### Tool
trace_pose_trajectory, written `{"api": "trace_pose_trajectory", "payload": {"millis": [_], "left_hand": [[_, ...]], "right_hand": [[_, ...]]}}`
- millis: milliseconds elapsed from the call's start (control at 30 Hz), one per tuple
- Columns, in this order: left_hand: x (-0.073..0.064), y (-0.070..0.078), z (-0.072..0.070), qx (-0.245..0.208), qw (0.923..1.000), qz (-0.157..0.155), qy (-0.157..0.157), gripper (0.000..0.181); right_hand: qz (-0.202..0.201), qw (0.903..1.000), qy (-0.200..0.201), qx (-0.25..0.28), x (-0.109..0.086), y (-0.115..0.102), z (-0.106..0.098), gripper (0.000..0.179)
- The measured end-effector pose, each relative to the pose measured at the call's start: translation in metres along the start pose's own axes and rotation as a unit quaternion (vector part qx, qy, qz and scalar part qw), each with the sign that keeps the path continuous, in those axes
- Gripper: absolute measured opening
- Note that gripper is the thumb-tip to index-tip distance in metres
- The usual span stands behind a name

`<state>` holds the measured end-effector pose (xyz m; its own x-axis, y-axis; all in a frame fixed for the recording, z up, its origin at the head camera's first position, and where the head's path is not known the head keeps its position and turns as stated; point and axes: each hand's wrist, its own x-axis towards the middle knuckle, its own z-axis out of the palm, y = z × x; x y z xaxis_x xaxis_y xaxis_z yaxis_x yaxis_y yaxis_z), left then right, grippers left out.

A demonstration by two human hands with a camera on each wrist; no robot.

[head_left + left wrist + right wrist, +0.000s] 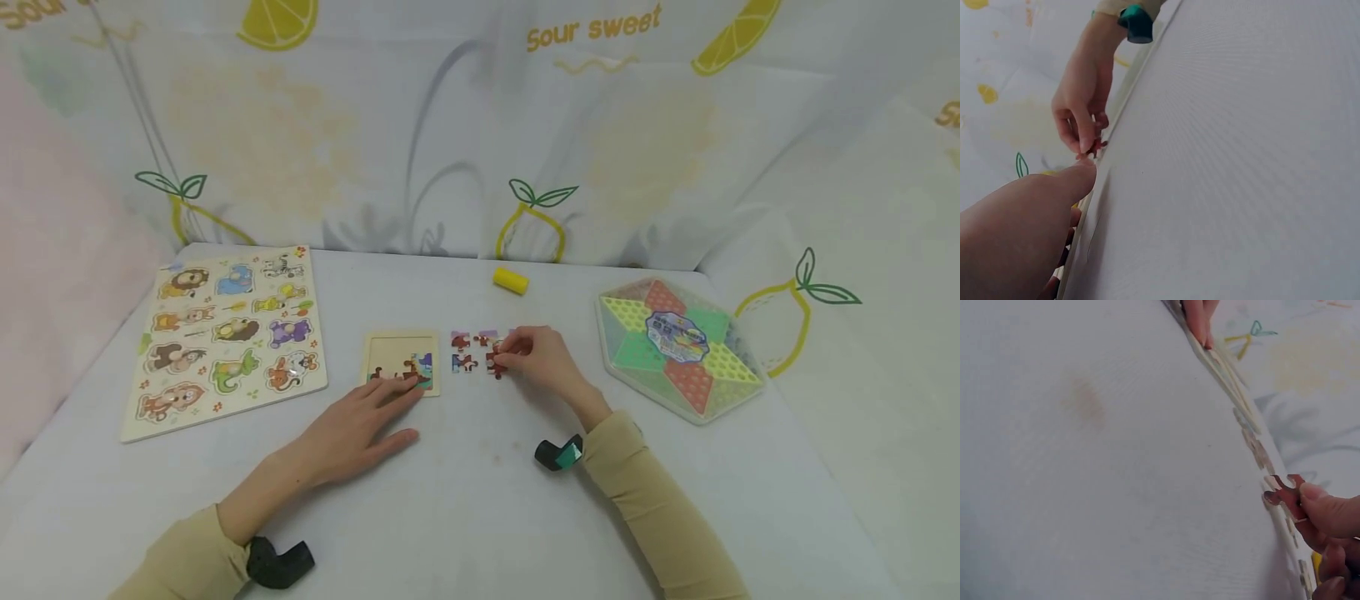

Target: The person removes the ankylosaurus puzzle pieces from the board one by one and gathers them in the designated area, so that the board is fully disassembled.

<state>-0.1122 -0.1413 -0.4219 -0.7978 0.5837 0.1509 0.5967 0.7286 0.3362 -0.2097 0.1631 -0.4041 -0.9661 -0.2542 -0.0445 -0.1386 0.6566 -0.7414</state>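
One red-brown jigsaw piece, pinched in my right hand by loose pieces, right of the wooden tray | my left hand: fingers extended over tray's near edge | judged step: piece selection | next likely calls for matching knobs to a gap

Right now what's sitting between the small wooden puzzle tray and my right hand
A small group of loose jigsaw pieces lies between the small wooden puzzle tray and your right hand, as the head view shows.

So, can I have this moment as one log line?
left hand: rests on puzzle tray | right hand: pinches puzzle piece | tray: partly filled | loose pieces: beside tray
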Motion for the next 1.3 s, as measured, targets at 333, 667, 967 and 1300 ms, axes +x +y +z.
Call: {"api": "trace_pose_trajectory", "payload": {"millis": [333,667,967,1300], "left_hand": [[0.000,0.001,0.000,-0.002,1.0000,-0.002,-0.002,0.061],[-0.001,0.001,0.001,0.001,1.0000,0.001,0.007,0.059],[-0.001,0.003,0.002,-0.004,1.0000,-0.002,0.003,0.059],[-0.001,0.002,0.002,-0.001,1.0000,0.001,0.006,0.058]], "right_hand": [[-0.020,0.9958,0.027,-0.085,-0.001,0.000,0.012,0.014],[-0.047,0.9925,0.042,-0.105,-0.001,0.001,0.011,0.016],[-0.057,0.9937,-0.052,-0.081,-0.003,0.004,-0.014,0.019],[-0.075,0.9908,-0.068,-0.090,-0.002,0.006,-0.008,0.019]]}}
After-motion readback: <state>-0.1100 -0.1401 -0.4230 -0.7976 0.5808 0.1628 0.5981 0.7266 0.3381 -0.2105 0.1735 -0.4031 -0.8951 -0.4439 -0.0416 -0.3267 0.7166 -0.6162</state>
